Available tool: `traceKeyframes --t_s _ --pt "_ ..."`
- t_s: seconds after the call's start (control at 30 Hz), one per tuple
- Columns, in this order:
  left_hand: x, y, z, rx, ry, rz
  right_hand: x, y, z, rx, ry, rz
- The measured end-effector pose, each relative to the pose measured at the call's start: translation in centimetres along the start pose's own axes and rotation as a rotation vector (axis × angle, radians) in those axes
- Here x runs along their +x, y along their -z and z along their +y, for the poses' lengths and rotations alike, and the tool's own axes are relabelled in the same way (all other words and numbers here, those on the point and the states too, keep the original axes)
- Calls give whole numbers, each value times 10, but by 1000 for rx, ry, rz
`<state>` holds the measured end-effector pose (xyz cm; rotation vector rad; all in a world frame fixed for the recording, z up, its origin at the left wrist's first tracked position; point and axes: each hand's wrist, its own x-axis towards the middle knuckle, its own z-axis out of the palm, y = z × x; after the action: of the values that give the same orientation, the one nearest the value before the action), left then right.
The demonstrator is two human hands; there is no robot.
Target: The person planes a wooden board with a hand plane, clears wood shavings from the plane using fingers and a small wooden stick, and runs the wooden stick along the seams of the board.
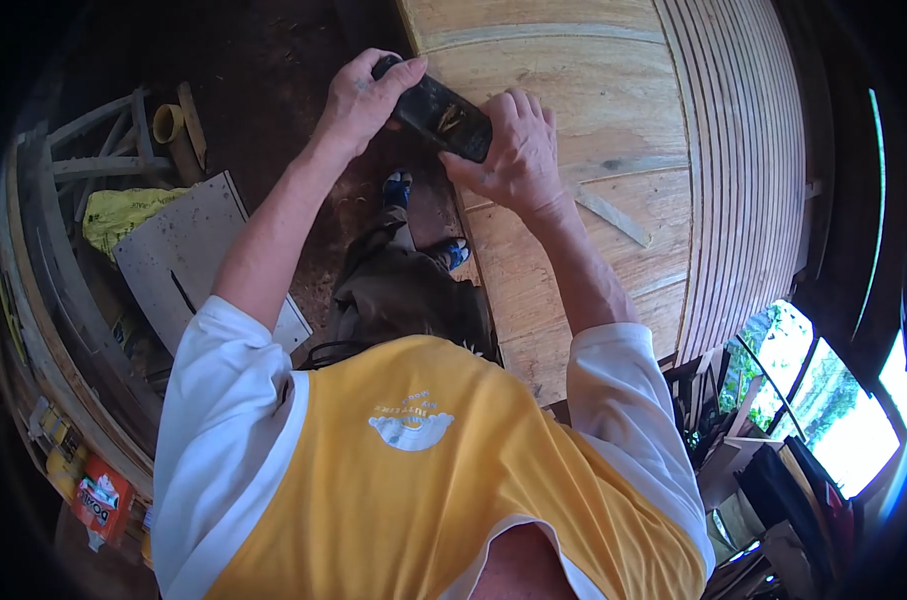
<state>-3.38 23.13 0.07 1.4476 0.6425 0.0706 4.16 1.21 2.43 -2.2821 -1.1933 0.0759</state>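
A dark, box-shaped object (435, 112) with a yellowish mark on its face is held between both hands, over the left edge of a wooden panel (583, 100). My left hand (369, 92) grips its upper-left end, with the thumb across the top. At the lower-right end my right hand (514, 145) holds it, thumb underneath and fingers bent over the panel. What the object is cannot be made out. A thin flat wood strip (613, 218) lies on the panel near my right wrist.
Narrow parallel slats (738, 150) run along the panel's right side. At left are a grey board (188, 255), a yellow bag (123, 218), curved wooden pieces (63, 250) and a red package (103, 503). Assorted items (773, 470) pile up at lower right.
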Motion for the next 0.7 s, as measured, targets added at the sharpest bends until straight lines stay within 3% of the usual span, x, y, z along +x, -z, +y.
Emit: traceKeyframes --t_s 0.13,0.2,0.3,0.37,0.5,0.53,0.6,0.7 --pt "14 0 2 1 -46 -23 4 3 2 -2 -6 2" --pt "-19 -6 -1 53 38 1 -19 9 -4 2 -34 -58" --pt "-22 -3 -29 133 -73 47 -25 14 -11 1 -55 -125" --pt "4 6 -5 -9 43 21 12 6 -2 -4 -32 -79" --pt "97 34 27 82 -105 48 89 -21 23 -55 14 45" --pt "90 27 72 170 107 155 102 -22 23 -58 16 59" --pt "107 47 35 136 -40 -24 108 -22 22 -47 15 54" --pt "56 32 28 134 78 -55 62 -11 10 -20 -16 -31"
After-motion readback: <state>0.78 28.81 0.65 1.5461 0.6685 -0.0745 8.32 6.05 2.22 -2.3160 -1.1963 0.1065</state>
